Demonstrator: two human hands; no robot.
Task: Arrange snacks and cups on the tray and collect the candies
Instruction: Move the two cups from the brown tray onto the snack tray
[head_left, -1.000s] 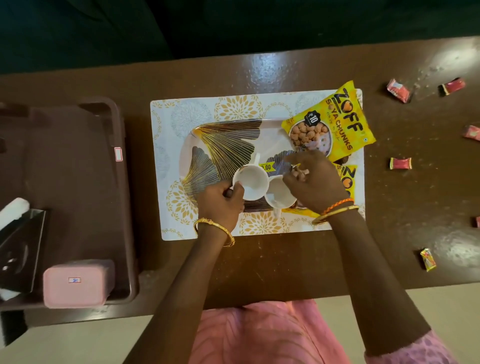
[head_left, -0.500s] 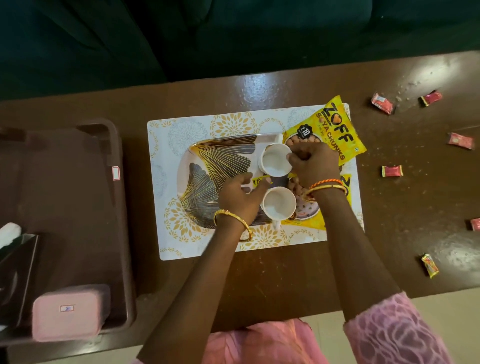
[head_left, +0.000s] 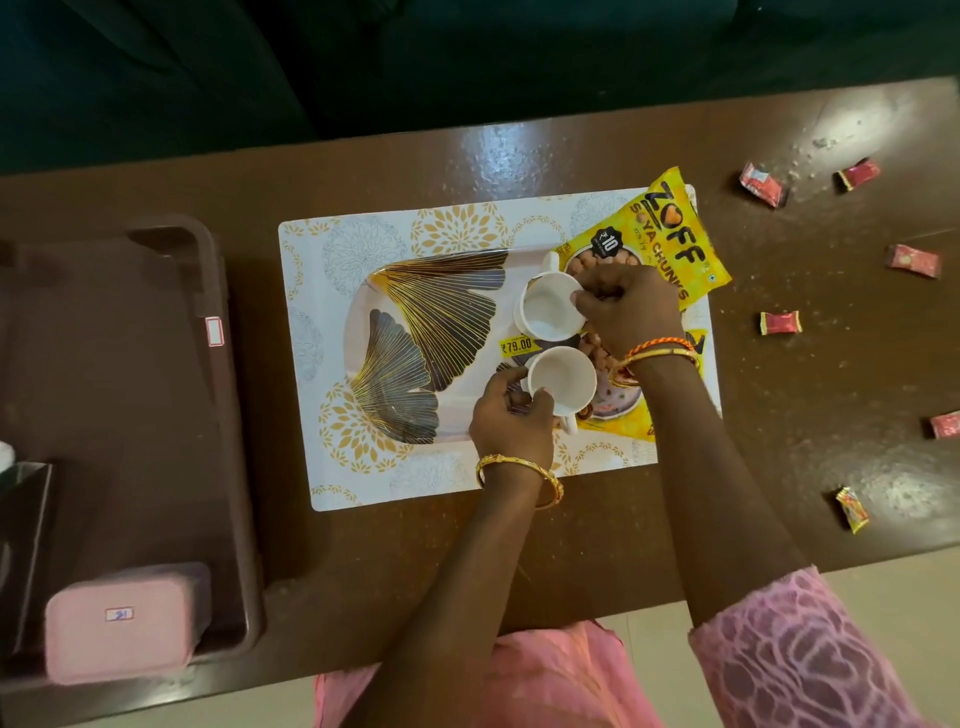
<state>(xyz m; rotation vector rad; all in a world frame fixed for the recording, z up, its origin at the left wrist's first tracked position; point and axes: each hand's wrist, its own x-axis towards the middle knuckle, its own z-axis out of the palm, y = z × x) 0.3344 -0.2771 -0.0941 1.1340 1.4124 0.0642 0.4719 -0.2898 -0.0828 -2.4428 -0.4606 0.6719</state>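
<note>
A white tray (head_left: 426, 332) with dark gold-lined leaves lies on a patterned placemat (head_left: 332, 467). Two white cups stand on its right part. My right hand (head_left: 628, 306) grips the rim of the far cup (head_left: 545, 312). My left hand (head_left: 511, 415) holds the near cup (head_left: 563, 382) at its left side. A yellow soya chunks packet (head_left: 670, 234) lies at the tray's far right corner, and a second yellow packet (head_left: 623, 415) lies under the near cup and my right wrist. Several wrapped candies are scattered on the table to the right, such as a red candy (head_left: 780, 322).
A brown plastic crate (head_left: 228, 415) stands on the left with a pink box (head_left: 122, 621) inside it. More candies lie at the far right: red ones (head_left: 761, 184), (head_left: 914, 260) and a yellow one (head_left: 852, 509). The table's near edge (head_left: 571, 597) runs just below the placemat.
The two cups, close together in the tray's middle, have been separated. My right hand moved one cup farther back; my left hand shifted onto the near cup.
</note>
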